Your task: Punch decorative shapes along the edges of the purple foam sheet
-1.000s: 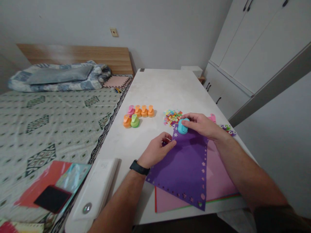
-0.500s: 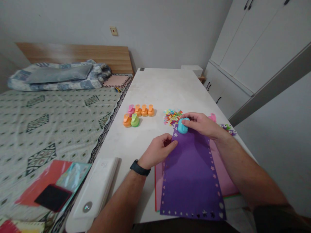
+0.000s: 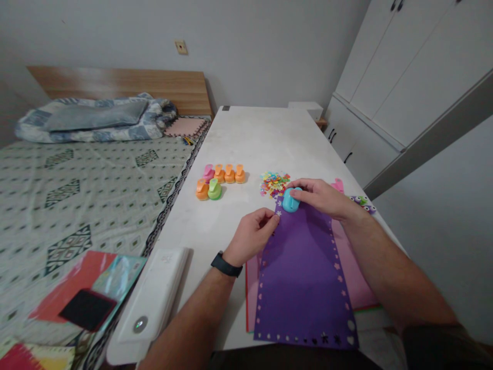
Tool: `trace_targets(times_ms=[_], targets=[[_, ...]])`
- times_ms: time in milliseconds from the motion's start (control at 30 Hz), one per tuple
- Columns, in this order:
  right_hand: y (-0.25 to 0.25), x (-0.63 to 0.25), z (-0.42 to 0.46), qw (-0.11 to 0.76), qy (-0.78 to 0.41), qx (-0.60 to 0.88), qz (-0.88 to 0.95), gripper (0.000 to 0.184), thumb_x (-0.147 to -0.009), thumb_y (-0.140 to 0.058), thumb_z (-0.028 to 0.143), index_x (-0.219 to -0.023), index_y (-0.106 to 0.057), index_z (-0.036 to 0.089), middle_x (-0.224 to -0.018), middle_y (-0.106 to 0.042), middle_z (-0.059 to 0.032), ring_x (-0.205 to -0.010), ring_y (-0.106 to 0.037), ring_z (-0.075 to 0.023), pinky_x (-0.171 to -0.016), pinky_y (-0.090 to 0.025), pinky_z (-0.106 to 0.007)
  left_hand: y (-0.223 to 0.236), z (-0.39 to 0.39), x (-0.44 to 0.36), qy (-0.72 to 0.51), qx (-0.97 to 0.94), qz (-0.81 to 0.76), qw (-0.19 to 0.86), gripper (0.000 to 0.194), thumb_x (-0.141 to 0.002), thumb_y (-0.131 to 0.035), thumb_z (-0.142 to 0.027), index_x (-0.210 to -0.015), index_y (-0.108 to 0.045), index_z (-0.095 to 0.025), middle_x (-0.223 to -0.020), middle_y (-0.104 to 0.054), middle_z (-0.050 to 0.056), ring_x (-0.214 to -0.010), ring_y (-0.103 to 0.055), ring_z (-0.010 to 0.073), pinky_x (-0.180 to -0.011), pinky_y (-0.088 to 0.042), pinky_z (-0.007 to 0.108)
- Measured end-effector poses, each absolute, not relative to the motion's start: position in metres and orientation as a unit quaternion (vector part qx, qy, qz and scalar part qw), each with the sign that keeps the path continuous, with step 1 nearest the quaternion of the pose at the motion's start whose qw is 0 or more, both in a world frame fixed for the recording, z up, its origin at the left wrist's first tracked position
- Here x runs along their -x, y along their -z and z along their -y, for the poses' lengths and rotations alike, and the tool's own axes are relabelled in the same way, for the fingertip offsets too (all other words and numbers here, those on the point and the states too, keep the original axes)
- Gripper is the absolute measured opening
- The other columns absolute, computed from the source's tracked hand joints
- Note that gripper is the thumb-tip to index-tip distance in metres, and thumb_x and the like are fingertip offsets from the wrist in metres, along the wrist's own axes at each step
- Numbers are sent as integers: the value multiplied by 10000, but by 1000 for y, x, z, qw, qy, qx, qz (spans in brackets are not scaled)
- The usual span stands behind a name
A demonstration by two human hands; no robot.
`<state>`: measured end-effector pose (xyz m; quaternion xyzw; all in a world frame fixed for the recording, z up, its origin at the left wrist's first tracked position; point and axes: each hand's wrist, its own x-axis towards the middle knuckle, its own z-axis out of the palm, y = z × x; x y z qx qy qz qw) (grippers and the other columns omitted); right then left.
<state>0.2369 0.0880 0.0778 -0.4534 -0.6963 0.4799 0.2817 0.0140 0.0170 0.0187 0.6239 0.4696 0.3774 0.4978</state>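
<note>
A purple sheet of paper (image 3: 304,277) lies in front of me, with small shapes punched along its left, right and near edges. At its far edge, my right hand (image 3: 318,196) is closed around a light blue craft punch (image 3: 290,200), thumb on top. My left hand (image 3: 257,230) pinches the sheet's left edge near a punched flower, thumb and forefinger together. Pink paper (image 3: 356,277) shows beneath the purple sheet on both sides. Just beyond the punch is a pile of colourful paper cut-outs (image 3: 274,183).
Several craft punches (image 3: 219,176) in orange, pink and green stand at left on the white table (image 3: 254,139). A long white device (image 3: 154,298) lies along the table's left edge. Owl-patterned items (image 3: 362,203) lie at right. A bed (image 3: 103,205) adjoins on the left.
My left fingers have shifted slightly up along the sheet's left edge, with the thumb drawn closer to the edge. The right hand and the blue punch stay almost where they were.
</note>
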Motion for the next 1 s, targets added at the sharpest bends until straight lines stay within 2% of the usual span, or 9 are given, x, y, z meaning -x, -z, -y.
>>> trace_targets(times_ms=[733, 1000], targets=[[-76, -231, -87, 274, -471, 468, 696, 300, -901, -606, 385, -1106, -694, 184, -940, -682, -35, -788, -573, -169, -733, -441, -306, -21, -16, -14, -368, -630, -485, 482, 318, -967, -565, -482, -903, -653, -183, -742, -631, -10, -652, -543, 115, -595, -406, 235], [-64, -220, -84, 301, -411, 496, 703, 250, -935, -479, 368, -975, -664, 204, -823, -637, -7, -774, -551, -177, -693, -417, -296, -19, -15, -14, -361, -635, -485, 482, 322, -964, -566, -488, -887, -641, -184, -720, -599, -18, -622, -499, 107, -566, -382, 233]])
